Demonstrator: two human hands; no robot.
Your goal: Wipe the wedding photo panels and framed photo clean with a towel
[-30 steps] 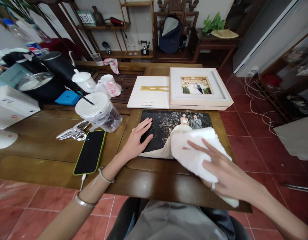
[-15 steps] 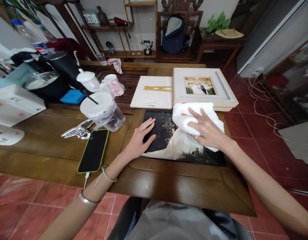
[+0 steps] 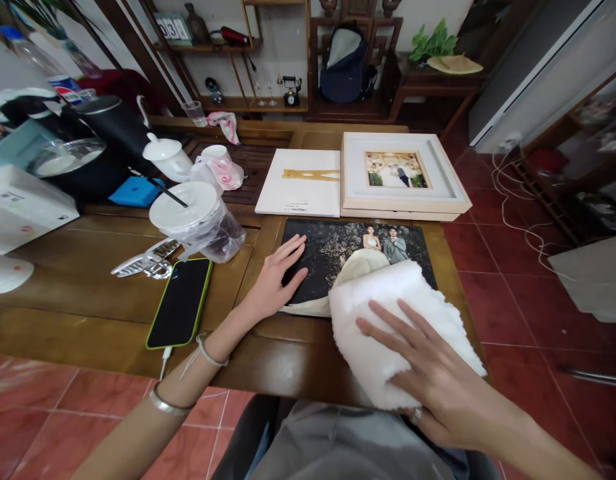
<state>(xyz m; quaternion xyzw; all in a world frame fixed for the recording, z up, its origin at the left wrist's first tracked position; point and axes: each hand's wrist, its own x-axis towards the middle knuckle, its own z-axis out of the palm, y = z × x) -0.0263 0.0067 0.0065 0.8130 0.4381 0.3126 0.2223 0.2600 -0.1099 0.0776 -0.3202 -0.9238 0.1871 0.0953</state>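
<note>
Near on the wooden table, the spread, empty left hand rests on a wedding photo's left edge while the right hand, splayed over a white towel, apparently wipes its near right, next needing even pressure.

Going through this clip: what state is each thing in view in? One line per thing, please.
Left hand: palm down, fingers spread on the photo print
Right hand: over the white cloth, fingers extended; grip unclear
White cloth: spread out, covering the print's near right part
Photo print: flat, face up, partly covered
Phone: screen dark, cable plugged in
Drink cup: lid on, straw in
Framed picture: lying face up
</note>
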